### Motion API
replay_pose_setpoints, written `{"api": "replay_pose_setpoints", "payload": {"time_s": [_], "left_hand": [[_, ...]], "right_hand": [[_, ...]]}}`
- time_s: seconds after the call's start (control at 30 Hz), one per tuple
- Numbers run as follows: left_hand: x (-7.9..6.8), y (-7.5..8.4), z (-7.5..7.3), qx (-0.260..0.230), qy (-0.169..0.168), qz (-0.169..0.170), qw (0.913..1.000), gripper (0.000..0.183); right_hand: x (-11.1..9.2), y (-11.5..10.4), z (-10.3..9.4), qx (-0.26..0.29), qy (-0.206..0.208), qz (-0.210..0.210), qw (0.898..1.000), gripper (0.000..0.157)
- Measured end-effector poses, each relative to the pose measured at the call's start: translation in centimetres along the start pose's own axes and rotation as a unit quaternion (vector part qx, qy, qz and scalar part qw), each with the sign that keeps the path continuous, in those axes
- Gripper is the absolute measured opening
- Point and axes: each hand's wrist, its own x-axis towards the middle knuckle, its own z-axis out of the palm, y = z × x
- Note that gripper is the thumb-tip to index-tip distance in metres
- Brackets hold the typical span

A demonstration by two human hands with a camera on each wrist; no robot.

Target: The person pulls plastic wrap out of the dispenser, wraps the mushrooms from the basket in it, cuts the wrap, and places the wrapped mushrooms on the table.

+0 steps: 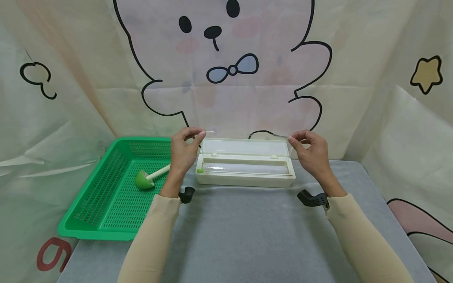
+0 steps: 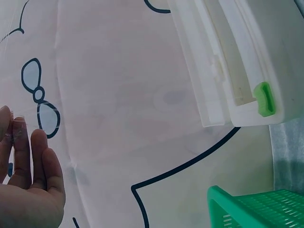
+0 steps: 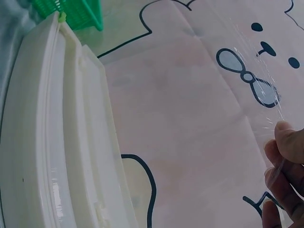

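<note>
Clear film [image 3: 270, 80] is stretching above the white box [image 1: 245, 180], left hand [image 1: 183, 151] pinching its left end between thumb and fingers, right hand [image 1: 314, 153] pinching its right end. Box is sitting far on gray table [image 1: 247, 236], lid [image 1: 245, 147] standing open. Green basket [image 1: 95, 235] is sitting left, holding 1 green-headed utensil [image 1: 143, 181].

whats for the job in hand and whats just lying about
In use, it seems:
clear film, pinched by the left hand and right hand
white box, lid raised
green slider on it

Apparently just lying about:
green basket
green-headed tool, lying in it
</note>
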Motion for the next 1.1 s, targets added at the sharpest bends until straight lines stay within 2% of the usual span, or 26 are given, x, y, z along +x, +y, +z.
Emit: {"api": "replay_pose_setpoints", "payload": {"time_s": [0.6, 1.1], "left_hand": [[0.3, 1.5, -0.5, -0.018, 0.000, 0.018, 0.9997, 0.014], [0.2, 2.6, -0.7, -0.016, 0.006, 0.048, 0.9987, 0.013]], "right_hand": [[0.2, -1.3, -0.9, 0.006, 0.013, -0.013, 1.000, 0.017], [0.2, -2.2, -1.5, 0.022, 0.034, -0.021, 0.999, 0.011]]}}
